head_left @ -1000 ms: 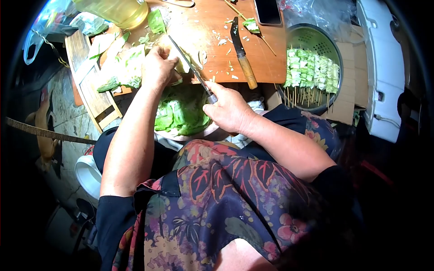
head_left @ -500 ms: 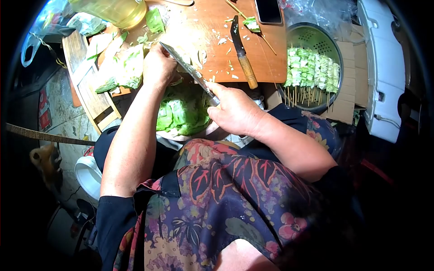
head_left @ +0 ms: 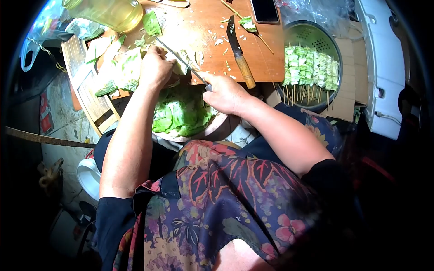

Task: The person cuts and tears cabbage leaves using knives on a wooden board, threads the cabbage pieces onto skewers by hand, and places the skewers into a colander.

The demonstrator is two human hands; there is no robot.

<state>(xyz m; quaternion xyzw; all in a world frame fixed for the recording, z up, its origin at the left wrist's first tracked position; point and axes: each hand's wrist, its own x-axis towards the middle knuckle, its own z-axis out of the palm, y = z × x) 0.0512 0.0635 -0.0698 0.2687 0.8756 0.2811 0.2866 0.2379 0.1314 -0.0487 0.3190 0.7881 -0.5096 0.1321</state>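
Note:
My right hand (head_left: 226, 94) grips the handle of a knife (head_left: 183, 61), its long narrow-looking blade slanting up and left over the wooden board. Beside the blade, my left hand (head_left: 157, 67) is closed, knuckles up, on pale cabbage leaves (head_left: 181, 68); its fingertips are hidden. More cabbage leaves (head_left: 129, 72) are piled left of that hand. Below the board's near edge, a basin (head_left: 217, 126) in front of my lap holds green leaves (head_left: 178, 115). A second knife (head_left: 244, 70) with a dark blade and wooden handle lies on the board (head_left: 266, 63).
On the right, a metal colander (head_left: 334, 49) holds several leaf skewers (head_left: 312, 67). A phone (head_left: 265, 10) and a skewer with one leaf piece (head_left: 247, 23) lie on the board. A jar of yellowish liquid (head_left: 110, 13) stands back left. An animal (head_left: 52, 176) is on the floor at left.
The knife blade has turned from showing its flat side to nearly edge-on. My right hand has shifted slightly left and up; my left hand stays beside the blade.

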